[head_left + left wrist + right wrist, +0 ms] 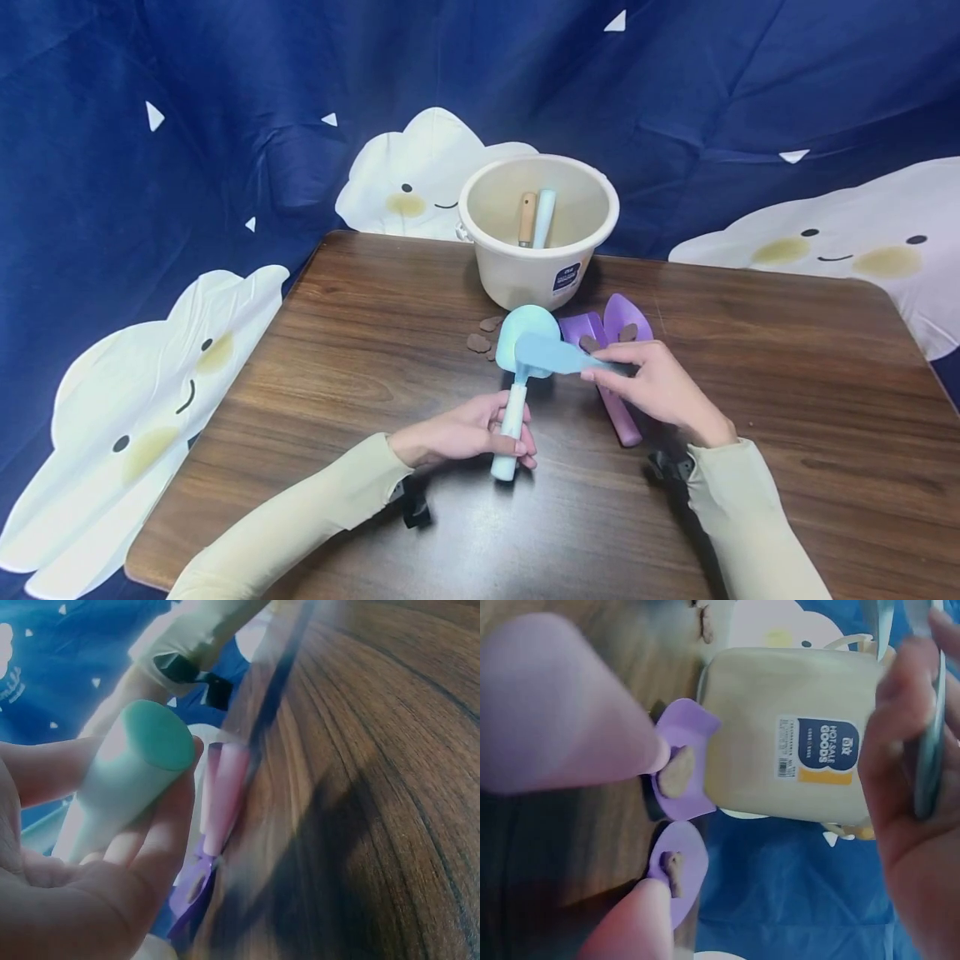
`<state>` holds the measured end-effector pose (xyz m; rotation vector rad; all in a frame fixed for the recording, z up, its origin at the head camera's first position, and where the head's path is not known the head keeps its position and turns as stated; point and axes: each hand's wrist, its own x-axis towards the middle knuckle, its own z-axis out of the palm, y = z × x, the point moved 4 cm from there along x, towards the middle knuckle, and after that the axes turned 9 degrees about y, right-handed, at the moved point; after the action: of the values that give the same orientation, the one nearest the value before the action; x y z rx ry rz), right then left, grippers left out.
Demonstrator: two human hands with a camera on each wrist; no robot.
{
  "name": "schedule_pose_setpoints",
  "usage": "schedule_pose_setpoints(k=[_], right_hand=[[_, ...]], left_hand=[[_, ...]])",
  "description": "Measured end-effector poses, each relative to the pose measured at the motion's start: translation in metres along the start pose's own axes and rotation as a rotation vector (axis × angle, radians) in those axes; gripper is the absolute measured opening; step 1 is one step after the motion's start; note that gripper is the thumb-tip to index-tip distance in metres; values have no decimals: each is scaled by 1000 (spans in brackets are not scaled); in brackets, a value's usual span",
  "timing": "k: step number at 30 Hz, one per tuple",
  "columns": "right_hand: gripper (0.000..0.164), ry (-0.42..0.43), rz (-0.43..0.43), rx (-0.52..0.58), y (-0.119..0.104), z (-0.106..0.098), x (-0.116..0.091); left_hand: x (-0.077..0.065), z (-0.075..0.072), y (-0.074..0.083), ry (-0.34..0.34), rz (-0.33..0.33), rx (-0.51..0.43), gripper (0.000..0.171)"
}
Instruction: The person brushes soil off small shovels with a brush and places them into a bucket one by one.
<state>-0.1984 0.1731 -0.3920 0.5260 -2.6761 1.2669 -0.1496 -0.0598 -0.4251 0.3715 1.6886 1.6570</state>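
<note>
Right, your left grip (468, 429) has fingers and thumb curled round the smooth, pale mint handle of a rounded, turquoise-bladed toy shovel (513, 417), held in front of you with its blade towards the big cream plastic bucket (510, 279). And over on the other side, your right grip (660, 387) is narrow, pinching the darker end of a flat, pale blue, plastic-looking tool (551, 356), whose broad end lies across the shovel's blade from above; whether the two touch, you can't tell from here.

Both look light and fairly stiff, so a modest squeeze should do. That mint handle is thick and glossy, likely a touch slippery: wrap it well, close to the middle, because holding near the butt lets the blade dip. The blue one is thinner and could twist in a fingertip pinch; take it further up its handle, thumb flat on top.

Just beyond, on the dark wood-grain tabletop (352, 358), a purple square-bladed shovel (619, 417) and a purple pointed trowel (622, 310) each carry a brown, clay-like lump, probably soft and easily dented. More brown lumps (477, 343) lie left of the turquoise blade.
</note>
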Motion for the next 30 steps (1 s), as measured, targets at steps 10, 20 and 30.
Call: schedule_pose_setpoints(k=[10,20,30], right_hand=[[15,-133,37,50,9,6,-3],[26,-117,94,33,17,6,5],[31,-88,212,129,19,2,15]], left_hand=[[0,-2,0,-27,-1,-18,40],[-2,-4,-3,-15,-28,5,37],[-4,-6,-8,3,-44,23,35]])
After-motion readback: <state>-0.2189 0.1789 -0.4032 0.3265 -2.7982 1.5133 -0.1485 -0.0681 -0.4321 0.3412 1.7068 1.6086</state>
